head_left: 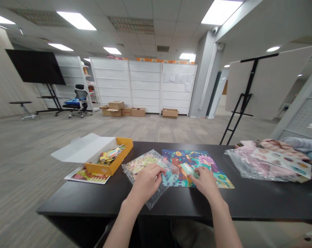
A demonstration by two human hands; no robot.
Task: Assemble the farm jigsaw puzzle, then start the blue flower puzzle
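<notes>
My left hand (146, 181) rests on a clear plastic bag of puzzle pieces (148, 164) lying on the black table (94, 199), fingers curled down onto the bag. My right hand (205, 181) lies on the near part of a colourful assembled jigsaw picture (194, 162), its fingertips pinched on a small pale green piece (189, 169) on the picture. The bag overlaps the picture's left edge.
An open yellow box (112, 162) with puzzle pieces and a white lid sits at the table's left on a printed sheet (85, 175). Plastic-wrapped pink packets (264, 162) lie at the right. Beyond are an easel (242, 100), cardboard boxes, an office chair and a screen.
</notes>
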